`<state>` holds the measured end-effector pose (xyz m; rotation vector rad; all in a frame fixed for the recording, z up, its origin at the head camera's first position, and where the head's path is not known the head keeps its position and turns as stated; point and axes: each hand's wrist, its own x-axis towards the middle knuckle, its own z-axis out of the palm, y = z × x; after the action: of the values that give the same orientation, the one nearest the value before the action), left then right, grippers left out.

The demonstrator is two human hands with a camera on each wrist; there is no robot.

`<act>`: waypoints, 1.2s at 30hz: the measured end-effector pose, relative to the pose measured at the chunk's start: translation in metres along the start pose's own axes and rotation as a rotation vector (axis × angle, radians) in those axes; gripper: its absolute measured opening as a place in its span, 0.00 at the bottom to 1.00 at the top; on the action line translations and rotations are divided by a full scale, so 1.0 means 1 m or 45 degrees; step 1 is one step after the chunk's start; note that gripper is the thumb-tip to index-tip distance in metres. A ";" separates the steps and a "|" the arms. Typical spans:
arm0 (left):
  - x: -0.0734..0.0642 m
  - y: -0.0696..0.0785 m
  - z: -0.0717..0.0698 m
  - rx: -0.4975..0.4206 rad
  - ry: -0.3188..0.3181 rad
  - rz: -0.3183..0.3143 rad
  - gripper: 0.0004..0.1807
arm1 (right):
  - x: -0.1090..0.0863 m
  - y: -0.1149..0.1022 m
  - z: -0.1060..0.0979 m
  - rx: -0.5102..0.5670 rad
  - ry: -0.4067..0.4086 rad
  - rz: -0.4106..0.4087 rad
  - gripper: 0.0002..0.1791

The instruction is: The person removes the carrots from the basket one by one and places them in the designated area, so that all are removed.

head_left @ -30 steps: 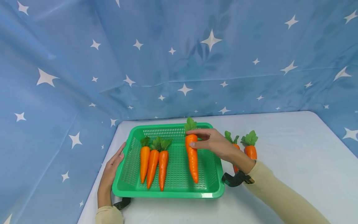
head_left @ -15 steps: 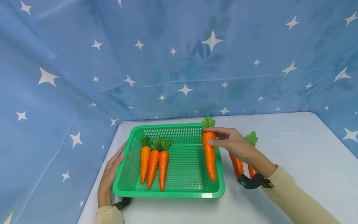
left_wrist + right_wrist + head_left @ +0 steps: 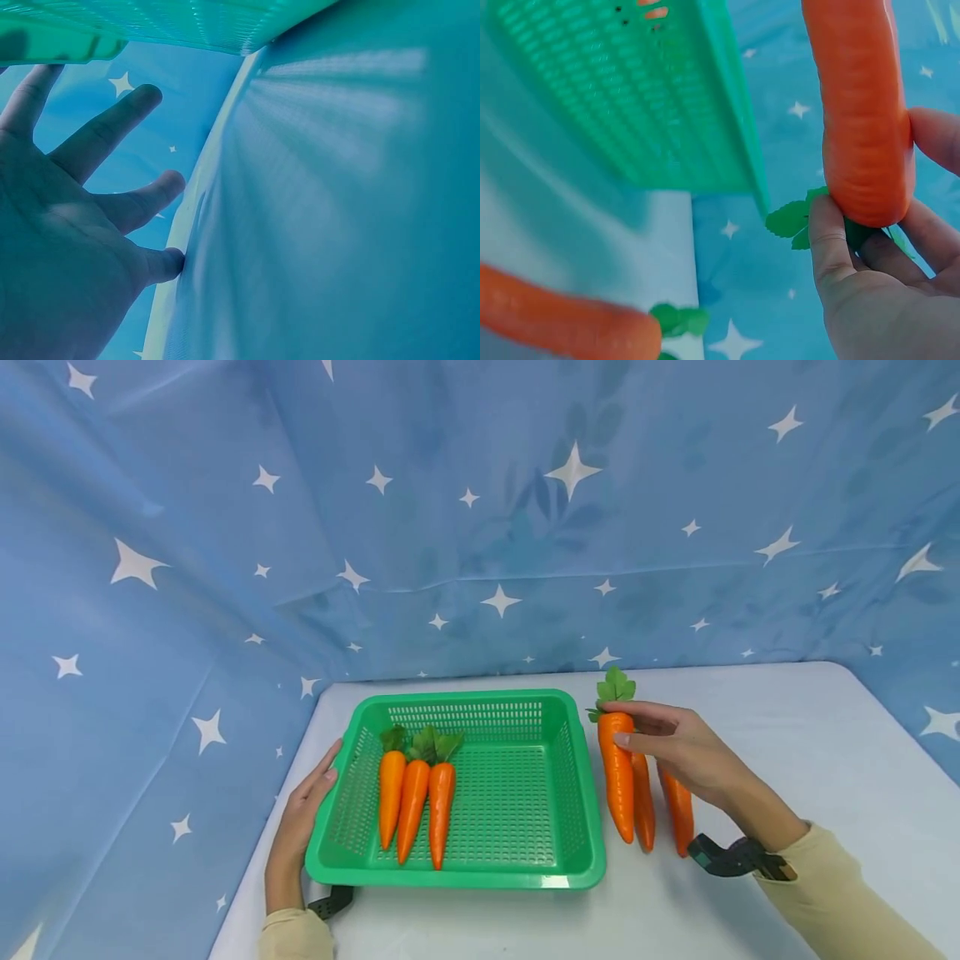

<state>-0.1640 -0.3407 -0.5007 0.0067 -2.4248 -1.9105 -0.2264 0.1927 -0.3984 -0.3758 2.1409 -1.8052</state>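
My right hand (image 3: pixel 697 756) pinches an orange carrot (image 3: pixel 617 781) near its leafy top, just outside the basket's right side. In the right wrist view the thumb and fingers close around the thick end of this carrot (image 3: pixel 866 120), leaves below. My left hand (image 3: pixel 296 822) lies against the left side of the green plastic basket (image 3: pixel 502 806). Seen from the left wrist, its fingers (image 3: pixel 109 135) are spread and fairly straight below the rim. Inside the basket, three carrots, a left one (image 3: pixel 390 797), a middle one (image 3: pixel 412 810) and a right one (image 3: pixel 441 818), lie side by side.
Two more carrots, a nearer one (image 3: pixel 643 814) and a farther one (image 3: pixel 680 818), lie on the white table (image 3: pixel 810 735) right of the basket, partly covered by the right hand and held carrot. Behind rises a blue star-patterned cloth (image 3: pixel 487 527).
My right hand has carried the carrot rightward, from above the basket to beyond its right rim. The left hand and the three carrots in the basket have stayed in place.
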 end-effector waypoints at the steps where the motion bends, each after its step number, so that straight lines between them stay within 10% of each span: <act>1: 0.000 0.001 0.000 0.006 0.002 -0.001 0.29 | -0.002 0.002 -0.004 -0.004 0.008 0.001 0.30; 36: -0.002 0.001 -0.001 -0.012 -0.048 0.044 0.29 | -0.063 0.075 -0.094 -0.150 0.240 -0.017 0.27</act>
<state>-0.1616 -0.3417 -0.4999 -0.0723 -2.4226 -1.9253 -0.2063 0.3153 -0.4535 -0.2569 2.3848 -1.7905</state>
